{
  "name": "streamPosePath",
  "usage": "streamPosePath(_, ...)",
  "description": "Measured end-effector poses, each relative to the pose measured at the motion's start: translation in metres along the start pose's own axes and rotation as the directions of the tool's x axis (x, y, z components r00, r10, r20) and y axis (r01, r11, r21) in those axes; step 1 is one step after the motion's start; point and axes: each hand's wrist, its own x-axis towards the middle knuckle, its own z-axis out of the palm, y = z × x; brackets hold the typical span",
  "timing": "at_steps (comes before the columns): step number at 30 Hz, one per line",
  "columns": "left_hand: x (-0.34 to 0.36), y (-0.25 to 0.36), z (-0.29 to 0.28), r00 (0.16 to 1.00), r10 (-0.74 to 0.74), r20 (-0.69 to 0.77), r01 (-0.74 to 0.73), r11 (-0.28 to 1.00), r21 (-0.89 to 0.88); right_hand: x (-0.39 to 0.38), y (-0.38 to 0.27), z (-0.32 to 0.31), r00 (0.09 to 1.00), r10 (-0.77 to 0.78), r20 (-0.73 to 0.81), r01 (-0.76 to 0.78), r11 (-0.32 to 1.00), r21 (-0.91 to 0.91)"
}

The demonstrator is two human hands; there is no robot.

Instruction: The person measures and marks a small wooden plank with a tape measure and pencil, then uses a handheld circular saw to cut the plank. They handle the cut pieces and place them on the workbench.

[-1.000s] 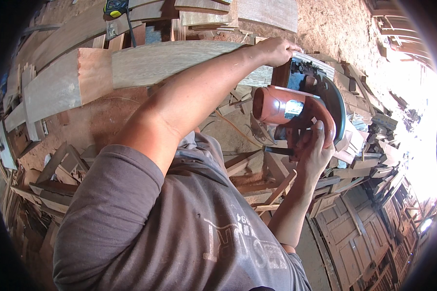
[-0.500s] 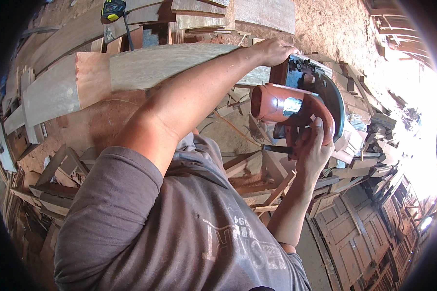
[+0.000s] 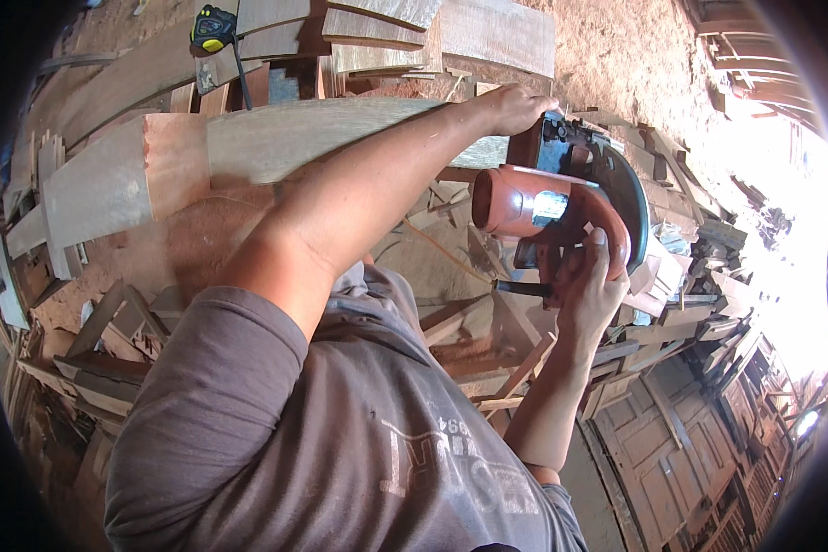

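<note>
My right hand (image 3: 594, 287) is closed around the rear handle of a reddish-brown circular saw (image 3: 517, 199), thumb on top. The saw's motor housing points left, and its dark round blade guard (image 3: 637, 207) curves along the right side. My left arm reaches across a long wooden board (image 3: 331, 124). At the saw's far front edge, my left hand (image 3: 515, 109) is closed with fingers curled over. Whether those fingers grip the board's edge or the saw's base plate is hidden. A black cord sleeve (image 3: 522, 288) sticks out left from beneath the handle.
A black and yellow tape measure (image 3: 213, 28) lies on boards at the far left. Several stacked planks (image 3: 377, 28) lie beyond the long board. Wood offcuts (image 3: 515, 359) are strewn below the saw. Carved door panels (image 3: 676, 437) lie at the lower right. Bright glare washes out the right.
The whole view has shifted slightly, so the tape measure, left hand and saw sit a little lower. Both hands keep the same hold.
</note>
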Motion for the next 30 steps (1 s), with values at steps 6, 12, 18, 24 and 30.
streamPosePath(6,0.009,0.003,-0.011,0.994,-0.068,0.086,0.089,0.960,-0.267,0.001,-0.007,0.007,0.999,-0.030,-0.010,0.031,0.998,0.050)
streamPosePath(12,0.019,-0.001,-0.010,0.990,-0.125,0.069,0.140,0.938,-0.317,0.006,-0.002,0.005,1.000,-0.004,-0.008,0.004,0.999,0.033)
streamPosePath(18,0.029,-0.006,-0.014,0.981,-0.165,0.099,0.181,0.966,-0.183,0.012,0.002,0.004,1.000,-0.004,-0.011,0.005,0.997,0.073)
streamPosePath(24,0.021,-0.003,-0.028,0.972,-0.153,0.176,0.197,0.943,-0.268,0.013,-0.004,0.009,1.000,-0.012,-0.016,0.014,0.995,0.100)
streamPosePath(30,0.031,-0.021,-0.028,0.974,-0.164,0.157,0.200,0.946,-0.255,0.016,-0.008,0.012,1.000,-0.005,-0.016,0.007,0.995,0.099)
